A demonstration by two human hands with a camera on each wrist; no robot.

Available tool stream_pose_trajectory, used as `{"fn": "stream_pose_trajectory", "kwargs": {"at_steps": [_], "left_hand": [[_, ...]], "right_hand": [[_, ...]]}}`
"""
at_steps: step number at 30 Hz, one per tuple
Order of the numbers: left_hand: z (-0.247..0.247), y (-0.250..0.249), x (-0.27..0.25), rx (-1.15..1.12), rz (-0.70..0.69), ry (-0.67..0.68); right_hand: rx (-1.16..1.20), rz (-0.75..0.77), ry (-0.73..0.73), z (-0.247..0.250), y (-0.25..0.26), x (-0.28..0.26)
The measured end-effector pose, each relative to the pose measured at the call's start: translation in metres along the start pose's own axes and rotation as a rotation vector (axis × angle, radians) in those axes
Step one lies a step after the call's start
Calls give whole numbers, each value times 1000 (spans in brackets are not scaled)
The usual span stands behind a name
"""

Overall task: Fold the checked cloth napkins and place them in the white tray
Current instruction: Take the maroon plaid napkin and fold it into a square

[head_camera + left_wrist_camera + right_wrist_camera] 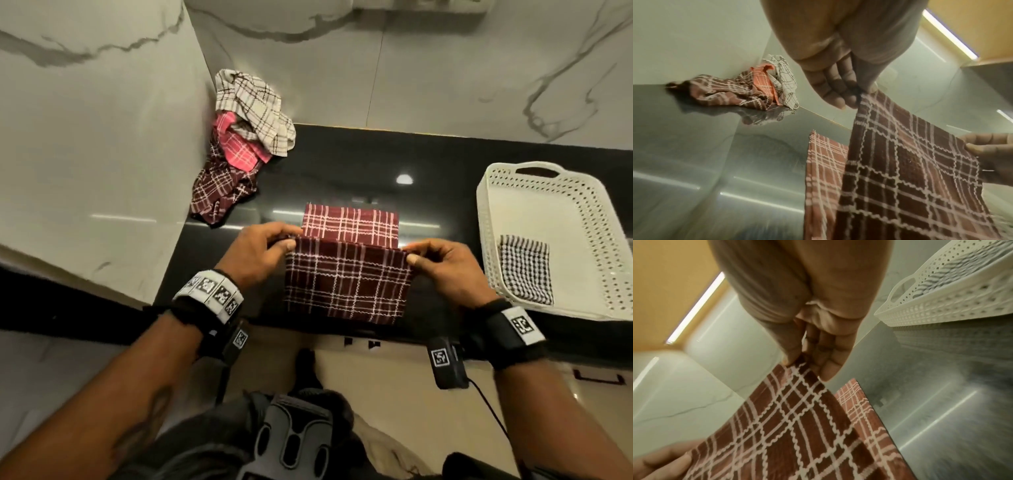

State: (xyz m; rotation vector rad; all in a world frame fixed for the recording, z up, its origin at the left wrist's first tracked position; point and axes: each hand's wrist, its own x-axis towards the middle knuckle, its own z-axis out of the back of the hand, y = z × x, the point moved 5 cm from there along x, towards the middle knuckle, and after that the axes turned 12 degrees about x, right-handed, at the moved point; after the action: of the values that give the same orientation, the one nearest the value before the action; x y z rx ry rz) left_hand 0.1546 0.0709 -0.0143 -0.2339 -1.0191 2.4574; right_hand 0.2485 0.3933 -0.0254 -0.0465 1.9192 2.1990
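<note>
Holding the maroon checked cloth napkin with white lines by its two upper corners: left hand pinches the left corner between thumb and fingers, right hand pinches the right corner likewise. The lifted half stands raised above the middle of the glossy black countertop, near its front edge; the far half lies flat on the surface behind it. White perforated plastic tray with handle cut-outs sits at the right end of the countertop, well apart from the napkin. A folded black-and-white checked napkin lies in the tray's near-left corner. Crumpled heap of unfolded napkins, cream, pink and maroon checks, is piled in the back-left corner against the white marble wall.
</note>
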Motion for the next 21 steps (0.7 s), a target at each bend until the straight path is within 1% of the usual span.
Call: {"fn": "stream_pose_trajectory", "kwargs": {"at_steps": [3, 7, 11, 13, 17, 21], "left_hand": [[-10, 23, 66, 107, 38, 10], [-34, 52, 131, 199, 131, 90], [-50, 69, 159, 255, 191, 141], [-57, 73, 163, 310, 224, 159], [-59, 75, 164, 310, 255, 120], [-56, 71, 163, 306, 230, 92]], "right_hand": [[-52, -27, -93, 3, -13, 52], [-211, -88, -213, 6, -33, 109], [-327, -170, -283, 2, -54, 145], [-387, -185, -300, -2, -62, 153], [-409, -200, -318, -7, -71, 163], [-457, -209, -305, -9, -72, 165]]}}
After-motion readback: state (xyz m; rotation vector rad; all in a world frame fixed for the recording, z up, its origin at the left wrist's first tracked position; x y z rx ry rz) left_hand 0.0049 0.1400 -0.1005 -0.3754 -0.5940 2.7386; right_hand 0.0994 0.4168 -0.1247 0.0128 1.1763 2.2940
